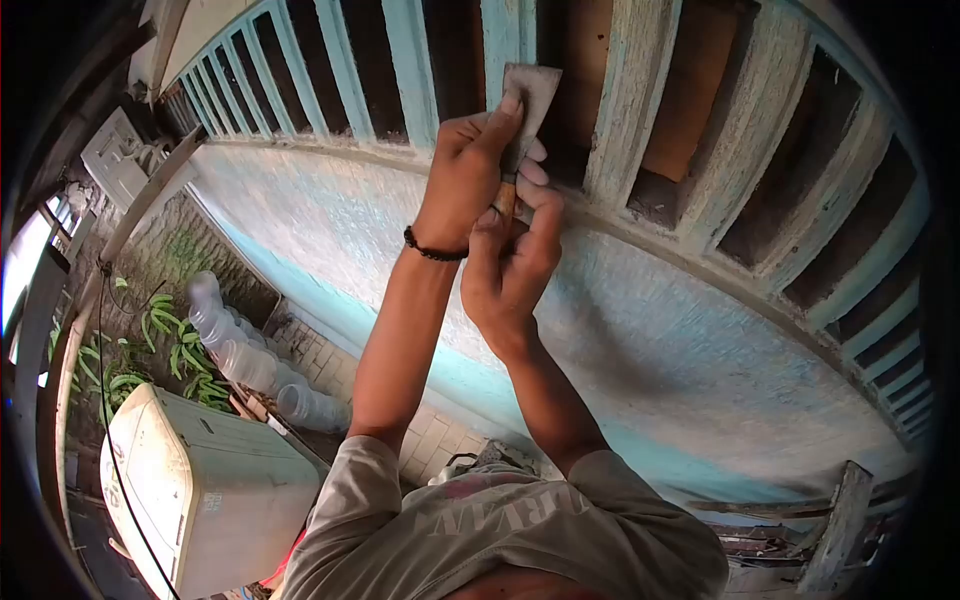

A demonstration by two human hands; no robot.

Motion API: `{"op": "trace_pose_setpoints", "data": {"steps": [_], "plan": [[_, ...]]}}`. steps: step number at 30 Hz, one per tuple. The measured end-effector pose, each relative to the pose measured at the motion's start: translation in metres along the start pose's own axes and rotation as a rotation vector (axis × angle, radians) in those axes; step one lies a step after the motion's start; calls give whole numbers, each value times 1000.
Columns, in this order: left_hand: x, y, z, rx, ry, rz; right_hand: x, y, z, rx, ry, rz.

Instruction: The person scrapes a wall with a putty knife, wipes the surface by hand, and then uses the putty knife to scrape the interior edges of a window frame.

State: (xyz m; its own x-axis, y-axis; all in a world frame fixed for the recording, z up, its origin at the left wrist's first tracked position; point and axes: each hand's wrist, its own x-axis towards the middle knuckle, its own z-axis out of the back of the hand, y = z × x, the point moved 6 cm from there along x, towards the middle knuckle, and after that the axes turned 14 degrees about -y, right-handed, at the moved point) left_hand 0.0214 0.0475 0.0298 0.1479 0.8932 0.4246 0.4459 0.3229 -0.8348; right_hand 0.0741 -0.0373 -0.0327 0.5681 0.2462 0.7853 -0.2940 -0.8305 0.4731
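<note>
A scraper with a flat metal blade (537,88) and a wooden handle (507,197) is held up in front of the slatted wall opening. My left hand (468,170), wearing a dark beaded bracelet on its wrist, is closed on the blade, its thumb lying along the flat face. Just below, my right hand (520,255) pinches the handle between thumb and fingers. The blade's wide end points upward and overlaps a pale blue slat (508,35). Behind both hands runs the ledge (590,208) under the slats.
Worn, peeling slats (635,90) continue to the right above a whitish-blue wall (660,310). Down at left are a large pale cabinet-like box (240,490), stacked clear plastic containers (245,362) and green plants (160,315). A wooden post (838,525) leans at lower right.
</note>
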Motion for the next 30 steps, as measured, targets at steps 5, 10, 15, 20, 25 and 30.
{"op": "trace_pose_setpoints", "data": {"steps": [5, 10, 15, 20, 25, 30], "plan": [[3, -2, -7, 15, -80, -23, 11, 2, 4, -34, -76, 27], [7, -23, -13, -37, 11, -4, 20, 6, -5, -21, 6, 27], [-3, 5, 8, 53, -48, -19, -3, -2, 2, -34, -9, 61], [5, 0, 15, -54, -67, 46, 5, 1, -12, -88, -44, 66], [14, -6, 16, 9, -17, -34, 9, -2, -15, -91, -53, 112], [16, -4, 16, -29, -34, -24, 9, 2, -21, -69, -4, 113]]}}
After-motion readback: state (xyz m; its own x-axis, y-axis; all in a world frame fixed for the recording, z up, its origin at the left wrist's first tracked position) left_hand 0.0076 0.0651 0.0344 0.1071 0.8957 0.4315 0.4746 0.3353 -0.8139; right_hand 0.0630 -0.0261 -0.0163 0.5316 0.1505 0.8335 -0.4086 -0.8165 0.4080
